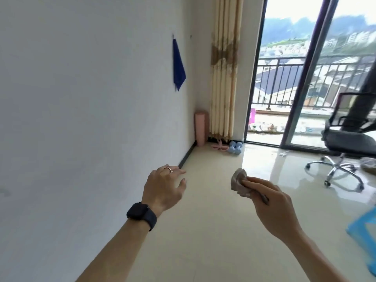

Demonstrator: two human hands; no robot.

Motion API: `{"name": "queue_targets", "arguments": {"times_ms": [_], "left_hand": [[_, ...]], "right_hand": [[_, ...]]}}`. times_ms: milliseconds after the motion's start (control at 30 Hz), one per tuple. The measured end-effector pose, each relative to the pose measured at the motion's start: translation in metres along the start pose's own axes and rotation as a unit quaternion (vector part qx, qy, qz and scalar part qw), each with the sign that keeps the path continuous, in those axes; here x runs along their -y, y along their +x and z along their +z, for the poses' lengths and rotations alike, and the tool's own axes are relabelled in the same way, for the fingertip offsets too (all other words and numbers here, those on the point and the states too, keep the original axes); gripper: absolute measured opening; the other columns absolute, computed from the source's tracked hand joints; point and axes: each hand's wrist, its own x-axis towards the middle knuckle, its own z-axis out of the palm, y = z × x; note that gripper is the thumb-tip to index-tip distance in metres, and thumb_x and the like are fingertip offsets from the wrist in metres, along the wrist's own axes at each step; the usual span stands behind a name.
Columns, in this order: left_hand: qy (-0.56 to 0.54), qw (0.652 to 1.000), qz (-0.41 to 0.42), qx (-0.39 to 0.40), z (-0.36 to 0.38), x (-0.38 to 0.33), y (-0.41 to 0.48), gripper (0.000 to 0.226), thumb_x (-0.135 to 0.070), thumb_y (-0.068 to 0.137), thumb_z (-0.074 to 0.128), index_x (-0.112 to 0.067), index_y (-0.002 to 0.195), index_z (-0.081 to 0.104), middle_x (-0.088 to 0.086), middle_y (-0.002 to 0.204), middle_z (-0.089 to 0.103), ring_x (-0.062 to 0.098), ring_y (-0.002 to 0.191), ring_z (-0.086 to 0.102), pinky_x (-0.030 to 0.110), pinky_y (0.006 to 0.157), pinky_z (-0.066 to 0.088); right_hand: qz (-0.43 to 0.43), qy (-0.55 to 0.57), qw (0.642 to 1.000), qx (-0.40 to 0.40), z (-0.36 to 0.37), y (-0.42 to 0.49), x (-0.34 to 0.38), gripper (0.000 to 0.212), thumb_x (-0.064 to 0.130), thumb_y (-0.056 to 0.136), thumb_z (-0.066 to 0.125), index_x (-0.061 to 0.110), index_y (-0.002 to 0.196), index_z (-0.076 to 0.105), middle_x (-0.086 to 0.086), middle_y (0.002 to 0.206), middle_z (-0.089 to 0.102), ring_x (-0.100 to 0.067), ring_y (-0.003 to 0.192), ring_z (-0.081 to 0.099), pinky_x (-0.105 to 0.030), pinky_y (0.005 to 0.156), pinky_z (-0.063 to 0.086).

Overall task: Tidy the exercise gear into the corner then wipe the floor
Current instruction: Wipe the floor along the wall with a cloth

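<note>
While both of my bare forearms reach forward over the glossy cream tiled floor [213, 231], my right hand [272, 202] is raised at mid-height, knuckles up, with its fingers and thumb pinched shut around a crumpled grey-beige cleaning cloth [240, 185]. The cloth bunches out past my fingertips toward the left. My left hand [162, 188] hovers just beside the plain white wall [81, 119], palm down and slightly tilted, fingers spread loosely and holding nothing. A thin ring sits on one finger, and a black smartwatch [141, 215] wraps the wrist. The two hands are apart, at about the same height.

Far ahead, in the corner where the wall meets a beige pleated curtain [223, 68], a rolled pink exercise mat [201, 128] stands upright. Beside it on the floor lie a small pink exercise item [219, 147], too blurred to identify, and a pair of pale blue dumbbells [234, 148], close together. A dark blue cloth [178, 66] hangs from a hook on the wall. To the right, a black mesh office chair [350, 135] on a wheeled base stands near the glass balcony door [284, 78].
</note>
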Motion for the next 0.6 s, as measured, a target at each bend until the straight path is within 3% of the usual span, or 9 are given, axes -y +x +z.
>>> {"name": "queue_targets", "arguments": {"times_ms": [100,167,267,400,533,600], "left_hand": [[-0.02,0.999,0.042,0.007,0.029,-0.068,0.062,0.05,-0.049,0.087,0.038,-0.033,0.126,0.064,-0.007,0.132,0.062,0.017,0.128,0.05,0.034,0.107,0.035],[-0.032,0.997,0.066,0.01,0.045,-0.097,0.085,0.045,-0.048,0.089,0.043,-0.033,0.125,0.065,-0.006,0.131,0.063,0.018,0.124,0.053,0.036,0.105,0.037],[-0.039,0.993,0.11,0.024,0.078,-0.159,0.132,0.039,-0.046,0.092,0.048,-0.035,0.127,0.063,-0.006,0.132,0.062,0.017,0.126,0.052,0.038,0.107,0.036],[-0.047,0.986,0.156,0.032,0.118,-0.219,0.186,0.047,-0.053,0.087,0.041,-0.039,0.127,0.061,-0.01,0.133,0.061,0.016,0.126,0.053,0.041,0.107,0.04],[-0.046,0.974,0.217,0.052,0.167,-0.28,0.236,0.038,-0.051,0.092,0.051,-0.042,0.128,0.061,-0.012,0.133,0.061,0.017,0.126,0.053,0.04,0.104,0.042],[-0.06,0.968,0.237,0.065,0.197,-0.308,0.266,0.036,-0.046,0.093,0.056,-0.042,0.129,0.061,-0.011,0.135,0.06,0.016,0.127,0.051,0.039,0.105,0.041]], "right_hand": [[0.041,-0.031,0.997,-0.058,-0.059,0.018,-0.055,0.038,0.001,0.09,0.064,0.032,0.109,0.077,0.027,0.118,0.066,-0.005,0.107,0.058,-0.005,0.093,0.036],[0.061,-0.051,0.995,-0.066,-0.086,0.022,-0.081,0.04,0.001,0.09,0.065,0.034,0.108,0.077,0.028,0.117,0.065,-0.007,0.105,0.058,-0.002,0.091,0.034],[0.102,-0.076,0.985,-0.117,-0.141,0.034,-0.129,0.038,0.004,0.09,0.065,0.037,0.107,0.076,0.029,0.116,0.065,-0.01,0.104,0.059,-0.01,0.09,0.037],[0.142,-0.103,0.97,-0.168,-0.194,0.049,-0.18,0.037,0.006,0.09,0.066,0.037,0.108,0.075,0.027,0.118,0.066,-0.012,0.108,0.059,-0.025,0.093,0.044],[0.187,-0.125,0.951,-0.213,-0.229,0.058,-0.232,0.037,0.004,0.089,0.067,0.033,0.108,0.076,0.027,0.117,0.065,-0.01,0.106,0.059,-0.025,0.096,0.045],[0.214,-0.138,0.942,-0.221,-0.242,0.064,-0.257,0.037,0.003,0.089,0.066,0.033,0.109,0.076,0.031,0.116,0.063,-0.007,0.108,0.058,-0.015,0.098,0.04]]}}
